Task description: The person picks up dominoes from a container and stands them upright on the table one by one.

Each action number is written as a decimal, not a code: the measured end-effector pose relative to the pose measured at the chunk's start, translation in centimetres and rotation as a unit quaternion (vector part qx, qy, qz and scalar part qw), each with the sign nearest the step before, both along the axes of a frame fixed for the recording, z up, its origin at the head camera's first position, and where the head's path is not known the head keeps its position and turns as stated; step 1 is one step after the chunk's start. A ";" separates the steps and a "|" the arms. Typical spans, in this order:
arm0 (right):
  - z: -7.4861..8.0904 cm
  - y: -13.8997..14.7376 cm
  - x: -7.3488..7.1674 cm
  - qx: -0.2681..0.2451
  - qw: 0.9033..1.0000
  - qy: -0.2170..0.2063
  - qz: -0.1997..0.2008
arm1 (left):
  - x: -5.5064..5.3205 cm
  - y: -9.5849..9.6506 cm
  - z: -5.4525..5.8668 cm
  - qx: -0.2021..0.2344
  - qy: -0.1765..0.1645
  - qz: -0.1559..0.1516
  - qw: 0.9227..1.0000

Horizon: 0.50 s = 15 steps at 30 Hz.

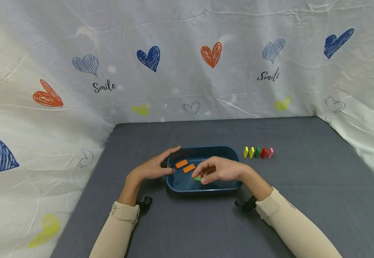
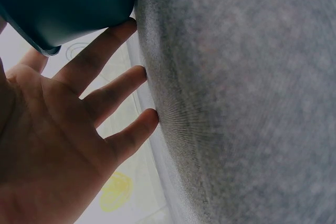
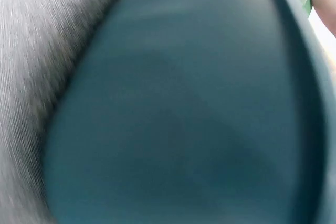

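Note:
A dark blue plastic tray (image 1: 180,183) stands on the grey cloth in the head view. Inside it, toward the left, lie two orange blocks, one (image 1: 181,163) a little behind the other (image 1: 189,168). At the tray's left end is my left hand (image 1: 151,169), fingers spread; in the left wrist view a fingertip touches the tray's outer wall (image 2: 89,3). Over the tray, my right hand (image 1: 222,169) pinches a small green block (image 1: 197,178) between thumb and fingers. The right wrist view shows mostly the tray's side (image 3: 178,103), with part of the green block at upper right.
Right of the tray stands a short row of blocks: two yellow (image 1: 246,152), one green (image 1: 257,152), one red (image 1: 263,153) and one pink (image 1: 270,153). A white curtain (image 1: 180,82) printed with hearts hangs behind and to the sides of the grey table (image 1: 187,225).

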State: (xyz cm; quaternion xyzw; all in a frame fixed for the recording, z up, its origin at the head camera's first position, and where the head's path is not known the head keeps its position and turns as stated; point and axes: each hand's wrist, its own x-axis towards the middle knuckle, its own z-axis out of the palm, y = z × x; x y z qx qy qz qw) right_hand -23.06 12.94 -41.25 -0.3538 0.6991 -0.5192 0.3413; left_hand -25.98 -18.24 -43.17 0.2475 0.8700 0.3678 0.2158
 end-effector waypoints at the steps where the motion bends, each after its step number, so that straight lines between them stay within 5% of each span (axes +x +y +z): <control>1: 0.2 0.4 0.0 -0.007 1.000 0.003 -0.008 | 0.0 0.0 0.0 -0.001 -0.001 0.001 1.000; 15: 2.0 7.9 -0.1 -0.059 0.986 0.027 -0.153 | 0.1 0.0 0.1 0.005 0.008 -0.005 1.000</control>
